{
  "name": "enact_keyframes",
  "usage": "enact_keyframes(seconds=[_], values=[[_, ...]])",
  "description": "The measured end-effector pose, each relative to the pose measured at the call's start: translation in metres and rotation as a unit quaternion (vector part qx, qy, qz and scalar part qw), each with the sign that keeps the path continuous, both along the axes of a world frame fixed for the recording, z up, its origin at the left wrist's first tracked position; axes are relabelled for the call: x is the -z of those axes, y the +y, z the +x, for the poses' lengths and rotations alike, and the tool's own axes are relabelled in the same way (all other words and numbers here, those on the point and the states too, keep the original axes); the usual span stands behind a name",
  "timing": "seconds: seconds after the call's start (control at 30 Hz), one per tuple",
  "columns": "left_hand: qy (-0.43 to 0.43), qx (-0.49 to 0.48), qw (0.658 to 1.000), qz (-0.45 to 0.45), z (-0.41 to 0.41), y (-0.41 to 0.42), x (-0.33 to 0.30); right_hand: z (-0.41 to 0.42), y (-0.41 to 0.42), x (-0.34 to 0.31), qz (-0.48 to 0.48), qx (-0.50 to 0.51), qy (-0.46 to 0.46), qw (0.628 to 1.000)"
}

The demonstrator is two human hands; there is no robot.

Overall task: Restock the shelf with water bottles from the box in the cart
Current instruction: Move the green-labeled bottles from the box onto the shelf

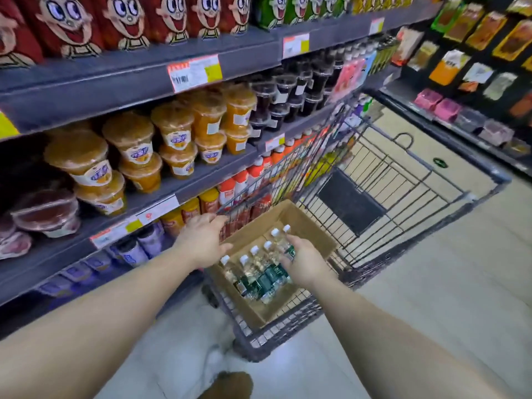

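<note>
Small clear water bottles with white caps and dark green labels, lying in a row inside the open cardboard box at the near end of the wire cart. Probably full, so modest weight each, thin plastic walls that give under a squeeze, smooth and likely a little slippery; stiffest at the cap and neck, surest around the labelled middle, where the band offers some grip. Best taken one or two at a time across the body, not by the caps alone. Right hand down among them, fingers curled over the rightmost bottle near its label; whether fully closed round it, hard to say, since the palm hides the far side. Left hand spread and relaxed, hovering at the box's left edge, holding nothing. Beside the cart on the left, the shelf with price tags, canned and bottled drinks on the low tiers, orange fruit cups above.
</note>
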State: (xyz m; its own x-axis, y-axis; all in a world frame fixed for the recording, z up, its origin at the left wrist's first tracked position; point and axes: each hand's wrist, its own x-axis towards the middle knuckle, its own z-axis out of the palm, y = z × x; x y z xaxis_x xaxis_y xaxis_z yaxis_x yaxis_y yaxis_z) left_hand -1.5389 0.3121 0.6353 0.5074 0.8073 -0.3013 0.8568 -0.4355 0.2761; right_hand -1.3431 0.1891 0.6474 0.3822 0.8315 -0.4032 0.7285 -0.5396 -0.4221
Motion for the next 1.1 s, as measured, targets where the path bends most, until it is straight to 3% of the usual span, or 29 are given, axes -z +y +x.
enact_keyframes(seconds=[0.27, 0.53, 0.87, 1.1], values=[[0.005, -0.029, 0.998, -0.062, 0.023, 0.014, 0.071, 0.031, 0.051, 0.089, -0.107, -0.043, 0.016, 0.993], [0.048, -0.101, 0.991, -0.076, 0.033, 0.011, 0.139, 0.044, 0.076, 0.197, -0.229, -0.141, 0.048, 0.962], [0.085, -0.107, 0.989, -0.049, 0.048, 0.017, 0.175, 0.006, 0.134, 0.275, -0.147, -0.149, 0.127, 0.969], [0.050, -0.134, 0.989, -0.032, 0.045, 0.018, 0.180, -0.017, 0.149, 0.311, -0.176, -0.228, 0.043, 0.957]])
